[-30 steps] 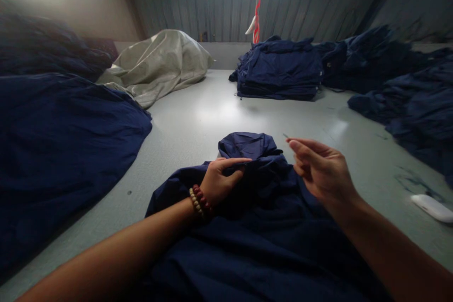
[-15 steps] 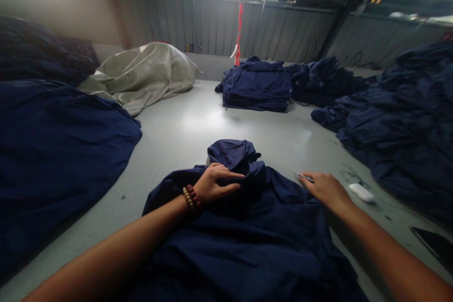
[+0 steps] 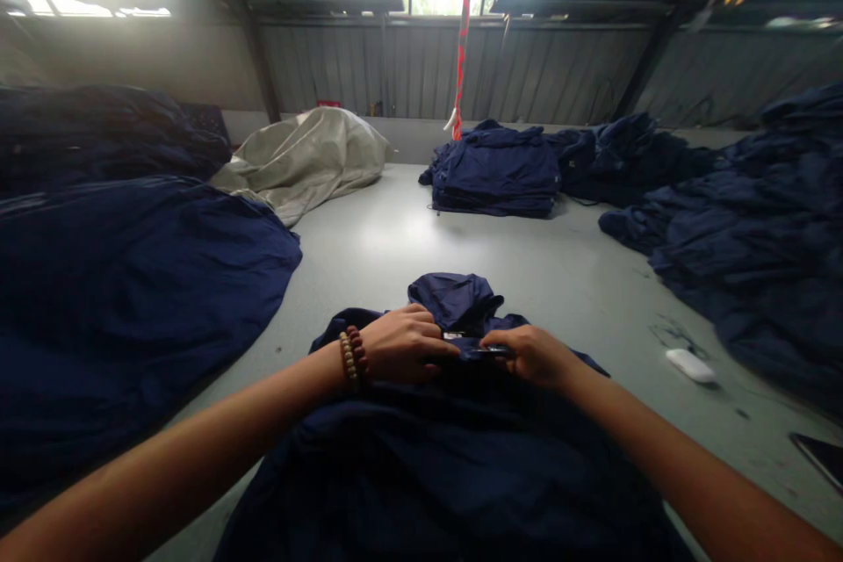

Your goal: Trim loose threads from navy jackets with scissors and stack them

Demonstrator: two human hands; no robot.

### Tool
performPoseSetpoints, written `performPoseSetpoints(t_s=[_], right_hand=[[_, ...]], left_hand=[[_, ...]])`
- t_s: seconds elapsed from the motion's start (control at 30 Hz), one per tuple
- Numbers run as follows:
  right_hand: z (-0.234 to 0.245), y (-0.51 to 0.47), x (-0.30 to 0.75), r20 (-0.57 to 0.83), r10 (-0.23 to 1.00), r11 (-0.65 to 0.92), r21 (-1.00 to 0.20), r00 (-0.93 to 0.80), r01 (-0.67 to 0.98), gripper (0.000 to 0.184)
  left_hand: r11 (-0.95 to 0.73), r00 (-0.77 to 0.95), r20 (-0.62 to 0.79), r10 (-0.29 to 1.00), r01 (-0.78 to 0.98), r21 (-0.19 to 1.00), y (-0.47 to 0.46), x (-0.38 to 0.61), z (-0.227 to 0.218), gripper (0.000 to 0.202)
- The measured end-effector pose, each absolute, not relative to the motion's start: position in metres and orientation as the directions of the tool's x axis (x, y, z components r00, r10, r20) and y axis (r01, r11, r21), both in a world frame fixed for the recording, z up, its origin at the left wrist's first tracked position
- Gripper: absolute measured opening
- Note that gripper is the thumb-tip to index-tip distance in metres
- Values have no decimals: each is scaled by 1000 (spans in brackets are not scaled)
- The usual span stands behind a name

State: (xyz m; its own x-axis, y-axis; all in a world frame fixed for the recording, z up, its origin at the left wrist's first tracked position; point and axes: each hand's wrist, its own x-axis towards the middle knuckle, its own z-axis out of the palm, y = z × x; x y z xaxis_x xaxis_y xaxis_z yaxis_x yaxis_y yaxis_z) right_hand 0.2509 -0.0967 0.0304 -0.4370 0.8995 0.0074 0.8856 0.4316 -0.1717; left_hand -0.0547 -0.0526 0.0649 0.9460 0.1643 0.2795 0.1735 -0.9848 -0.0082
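Note:
A dark navy hooded garment point(image 3: 435, 465) lies spread in front of me, its hood point(image 3: 454, 299) pointing away. My left hand point(image 3: 405, 344), with two beaded bracelets point(image 3: 354, 357) at the wrist, pinches the cloth just below the hood. Close to its right, my right hand point(image 3: 536, 356) is closed around a small, slim metal tool point(image 3: 493, 351) whose exact kind is too small to tell. The tool's tip meets the cloth by the left fingers. A small white label point(image 3: 453, 335) shows at the neckline between my hands.
Navy cloth heaps stand left point(image 3: 145, 272) and right point(image 3: 777, 263) on the pale table point(image 3: 369, 272). Farther back are a beige cover point(image 3: 316, 154) and a folded navy stack point(image 3: 493, 176). A white rounded case point(image 3: 690, 365) and a dark flat device point(image 3: 820, 459) lie to the right.
My right hand has moved left with the metal tool, from beside the garment to the neckline. The left hand stays at the cloth below the hood. The view has tilted up slightly.

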Motion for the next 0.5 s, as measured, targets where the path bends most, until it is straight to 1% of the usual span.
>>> performPoseSetpoints(t_s=[0.07,0.13,0.2,0.27,0.33,0.37,0.43,0.5], right_hand=[[29,-87,260,-13,923,381,-95,-384,920,25],[25,-78,272,-13,942,334,-43,-334,942,26],[23,-68,281,-24,954,299,21,-299,954,28],[24,-52,284,-27,964,266,89,-264,960,30],[32,-30,285,1,976,217,149,-219,965,33],[40,-17,284,29,980,187,173,-195,967,33],[61,12,283,110,984,117,201,-141,972,34],[88,37,283,205,975,42,204,-85,978,37]], left_hand=[[-951,922,244,301,309,7,-49,-62,65,41],[-897,882,167,440,442,25,-40,-66,60,42],[-863,861,69,503,505,-7,-23,-62,52,34],[-844,848,24,529,529,-88,-1,-52,45,20],[-809,823,51,566,566,-159,27,-38,43,4],[-787,806,81,586,590,-181,42,-29,46,4],[-748,776,150,613,631,-204,72,-14,60,14],[-725,758,223,614,652,-221,97,-2,81,20]])
